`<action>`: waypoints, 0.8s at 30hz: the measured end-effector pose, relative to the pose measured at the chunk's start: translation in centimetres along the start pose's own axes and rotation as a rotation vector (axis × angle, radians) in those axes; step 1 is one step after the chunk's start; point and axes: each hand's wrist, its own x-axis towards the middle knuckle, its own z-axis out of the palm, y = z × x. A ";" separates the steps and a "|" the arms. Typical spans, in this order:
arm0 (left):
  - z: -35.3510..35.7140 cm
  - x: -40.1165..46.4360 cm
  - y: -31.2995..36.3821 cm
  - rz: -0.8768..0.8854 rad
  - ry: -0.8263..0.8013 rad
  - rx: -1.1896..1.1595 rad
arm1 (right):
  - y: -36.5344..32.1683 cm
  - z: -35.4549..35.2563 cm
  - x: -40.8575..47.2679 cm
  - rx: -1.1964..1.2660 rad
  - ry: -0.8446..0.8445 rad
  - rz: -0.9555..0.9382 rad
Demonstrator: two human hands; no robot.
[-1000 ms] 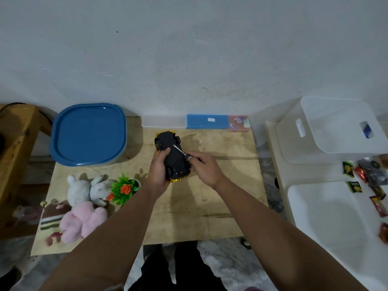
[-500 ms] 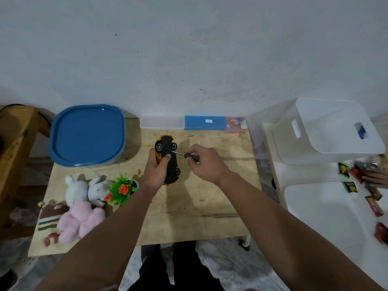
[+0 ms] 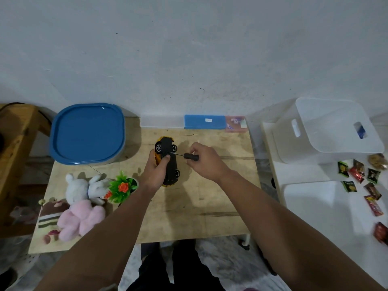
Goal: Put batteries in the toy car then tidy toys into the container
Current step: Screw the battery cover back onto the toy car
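Over wooden table (image 3: 210, 202), left hand (image 3: 156, 172) grips toy car (image 3: 170, 164), underside rightward.

A lidded container (image 3: 87, 133) sits at the table's (image 3: 210, 206) far-left corner, plush toys (image 3: 81, 204) and a potted plant (image 3: 122, 186) along the left edge, the toy car (image 3: 169, 164) mid-table

Two hands, left (image 3: 156, 171) and right (image 3: 204, 162), with one toy car (image 3: 169, 162) and one screwdriver (image 3: 190, 156) between them. Left of the hands: two plush rabbits, white (image 3: 84, 189) and pink (image 3: 80, 220), one small potted plant (image 3: 122, 186), one blue-lidded container (image 3: 87, 133). Right of the hands: one white bin (image 3: 333, 129) and about nine snack packets (image 3: 357, 175).
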 end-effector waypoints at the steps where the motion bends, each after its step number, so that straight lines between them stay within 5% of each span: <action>1: -0.1 0.0 0.1 -0.001 -0.001 -0.004 | 0.1 0.0 0.0 0.000 -0.005 0.004; 24: -0.3 -0.4 0.2 -0.013 -0.054 -0.025 | 0.0 0.9 0.0 0.005 0.010 0.042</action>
